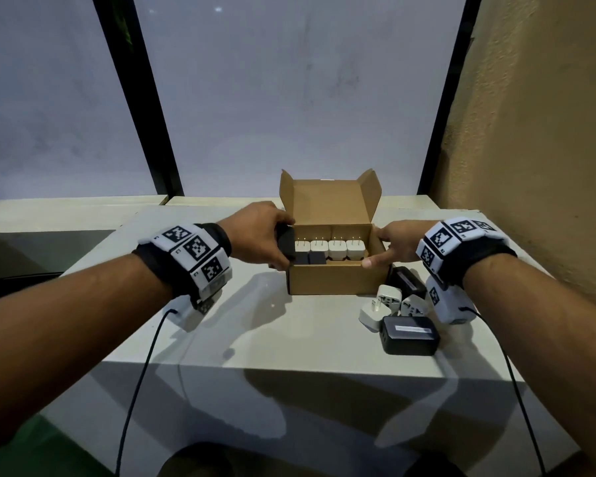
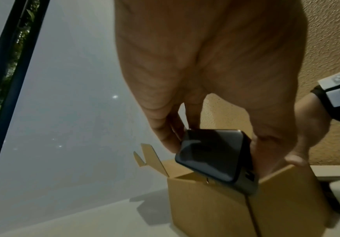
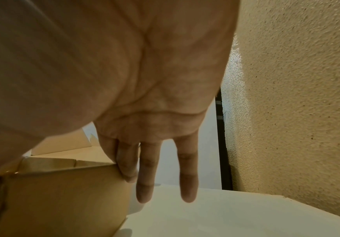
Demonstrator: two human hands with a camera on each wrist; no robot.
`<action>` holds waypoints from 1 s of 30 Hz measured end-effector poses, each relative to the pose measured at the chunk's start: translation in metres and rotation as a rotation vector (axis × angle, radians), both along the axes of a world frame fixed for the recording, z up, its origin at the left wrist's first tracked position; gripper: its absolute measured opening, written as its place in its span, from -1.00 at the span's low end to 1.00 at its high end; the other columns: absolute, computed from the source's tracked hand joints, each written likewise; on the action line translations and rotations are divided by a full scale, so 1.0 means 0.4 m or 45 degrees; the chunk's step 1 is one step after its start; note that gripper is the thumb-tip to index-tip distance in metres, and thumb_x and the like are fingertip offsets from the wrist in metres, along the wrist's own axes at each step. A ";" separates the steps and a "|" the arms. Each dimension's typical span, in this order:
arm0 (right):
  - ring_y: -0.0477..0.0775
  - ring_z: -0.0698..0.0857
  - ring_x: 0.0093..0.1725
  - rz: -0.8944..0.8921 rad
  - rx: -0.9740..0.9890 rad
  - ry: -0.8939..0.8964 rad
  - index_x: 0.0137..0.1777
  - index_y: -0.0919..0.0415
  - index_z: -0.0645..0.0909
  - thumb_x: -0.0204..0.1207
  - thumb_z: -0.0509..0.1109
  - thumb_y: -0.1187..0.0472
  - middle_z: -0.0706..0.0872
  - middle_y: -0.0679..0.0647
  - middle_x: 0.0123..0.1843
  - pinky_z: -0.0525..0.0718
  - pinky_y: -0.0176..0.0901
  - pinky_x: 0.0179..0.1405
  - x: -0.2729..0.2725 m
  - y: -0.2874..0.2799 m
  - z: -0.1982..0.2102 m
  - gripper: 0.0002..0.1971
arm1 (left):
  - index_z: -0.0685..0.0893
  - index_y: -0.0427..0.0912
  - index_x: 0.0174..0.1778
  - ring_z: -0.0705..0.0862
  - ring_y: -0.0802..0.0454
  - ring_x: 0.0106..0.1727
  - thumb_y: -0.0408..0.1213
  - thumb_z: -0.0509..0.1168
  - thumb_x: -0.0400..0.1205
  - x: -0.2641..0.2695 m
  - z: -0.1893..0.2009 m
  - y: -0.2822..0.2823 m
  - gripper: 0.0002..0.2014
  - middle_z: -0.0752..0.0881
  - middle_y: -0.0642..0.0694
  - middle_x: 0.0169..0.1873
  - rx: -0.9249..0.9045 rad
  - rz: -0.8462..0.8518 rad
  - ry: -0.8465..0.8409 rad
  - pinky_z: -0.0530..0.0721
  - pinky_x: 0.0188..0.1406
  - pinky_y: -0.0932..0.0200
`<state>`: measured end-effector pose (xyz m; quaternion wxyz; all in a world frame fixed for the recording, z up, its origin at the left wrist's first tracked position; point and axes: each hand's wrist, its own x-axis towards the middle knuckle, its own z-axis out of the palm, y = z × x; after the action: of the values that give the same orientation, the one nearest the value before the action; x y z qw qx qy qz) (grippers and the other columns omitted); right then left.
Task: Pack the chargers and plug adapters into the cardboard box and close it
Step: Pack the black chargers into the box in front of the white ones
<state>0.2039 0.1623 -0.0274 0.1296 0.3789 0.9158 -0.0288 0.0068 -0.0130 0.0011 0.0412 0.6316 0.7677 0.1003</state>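
Black blocky charger [image 2: 215,154] is pinched in my left hand [image 1: 255,232] over the open brown cardboard box [image 1: 338,278]; my right hand [image 1: 398,241] steadies its far side, fingers [image 3: 144,176] straight, more adapters [image 1: 389,304] just behind it.

Both forearms were bare. Each wrist wore a black band [image 1: 221,235] wrapped in white blocks printed with black square-pattern markers [image 1: 196,248]. A white camera housing [image 1: 444,301] hung under each wrist, trailing a thin black cable [image 1: 141,373].
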 end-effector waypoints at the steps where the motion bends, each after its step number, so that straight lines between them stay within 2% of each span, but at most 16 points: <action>1: 0.13 0.63 0.07 0.000 0.000 -0.003 0.39 0.21 0.50 0.38 0.26 -0.46 0.72 0.15 0.21 0.55 -0.05 0.10 0.000 0.001 0.000 -0.18 | 0.70 -0.16 0.23 0.67 -0.05 0.04 -0.11 0.61 0.27 0.002 0.009 0.013 -0.40 0.71 -0.10 0.04 -0.006 0.000 0.016 0.74 0.06 0.02; 4: 0.14 0.65 0.06 0.004 -0.001 -0.002 0.28 0.19 0.53 0.34 0.27 -0.48 0.73 0.13 0.15 0.60 0.01 0.16 -0.004 0.009 -0.003 -0.22 | 0.73 -0.16 0.13 0.70 -0.07 0.01 -0.05 0.58 0.28 0.015 0.029 0.052 -0.48 0.73 -0.10 -0.03 0.039 -0.012 0.043 0.75 0.01 -0.03; 7: 0.16 0.65 0.11 0.012 -0.019 0.018 0.27 0.18 0.54 0.34 0.29 -0.47 0.73 0.11 0.15 0.61 0.07 0.24 -0.002 0.012 -0.005 -0.23 | 0.64 -0.26 0.27 0.68 -0.11 0.10 -0.05 0.58 0.31 0.037 0.020 0.102 -0.35 0.72 -0.17 0.11 0.083 -0.038 0.029 0.74 0.09 -0.03; 9: 0.16 0.64 0.11 0.023 -0.017 0.027 0.24 0.18 0.53 0.36 0.29 -0.45 0.72 0.13 0.16 0.60 0.05 0.23 -0.001 0.011 -0.004 -0.27 | 0.57 -0.25 0.39 0.65 -0.08 0.19 -0.05 0.61 0.31 0.052 0.002 0.135 -0.25 0.68 -0.15 0.22 0.083 -0.040 0.002 0.71 0.13 0.12; 13: 0.16 0.66 0.11 0.021 -0.036 0.061 0.34 0.21 0.53 0.39 0.30 -0.42 0.72 0.11 0.10 0.60 0.00 0.18 0.001 0.006 -0.005 -0.24 | 0.53 -0.24 0.43 0.63 -0.07 0.24 -0.04 0.65 0.26 0.081 -0.026 0.187 -0.16 0.65 -0.14 0.24 0.056 -0.034 -0.053 0.69 0.16 0.16; 16: 0.17 0.69 0.10 0.045 -0.051 0.093 0.29 0.23 0.58 0.42 0.31 -0.39 0.75 0.14 0.09 0.60 -0.02 0.12 0.005 0.006 -0.006 -0.28 | 0.56 -0.23 0.39 0.64 -0.06 0.20 -0.05 0.66 0.25 0.096 -0.043 0.211 -0.19 0.67 -0.14 0.21 0.009 -0.046 -0.025 0.69 0.12 0.17; 20: 0.20 0.70 0.13 0.076 -0.067 0.131 0.29 0.24 0.57 0.41 0.30 -0.40 0.76 0.18 0.11 0.63 0.04 0.20 0.011 0.007 -0.009 -0.27 | 0.63 -0.18 0.28 0.65 -0.06 0.15 -0.14 0.68 0.25 0.100 -0.068 0.230 -0.32 0.69 -0.12 0.16 -0.087 -0.049 0.032 0.71 0.09 0.14; 24: 0.20 0.70 0.12 0.071 -0.068 0.162 0.21 0.22 0.60 0.41 0.31 -0.39 0.76 0.17 0.09 0.63 0.07 0.22 0.014 0.009 -0.015 -0.33 | 0.68 -0.14 0.28 0.68 -0.06 0.13 -0.17 0.62 0.33 0.097 -0.089 0.243 -0.42 0.73 -0.09 0.15 -0.163 -0.047 0.062 0.70 0.09 0.13; 30: 0.21 0.69 0.15 0.057 -0.073 0.145 0.28 0.22 0.58 0.39 0.30 -0.42 0.75 0.18 0.15 0.62 0.11 0.26 0.013 0.010 -0.018 -0.26 | 0.67 -0.11 0.34 0.69 -0.06 0.17 -0.24 0.56 0.42 0.094 -0.106 0.258 -0.47 0.74 -0.07 0.18 -0.259 -0.036 0.059 0.69 0.18 0.10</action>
<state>0.2089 0.1662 -0.0346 0.0886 0.3522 0.9288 -0.0735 0.0444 0.0901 -0.0413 0.0887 0.6370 0.7657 0.0067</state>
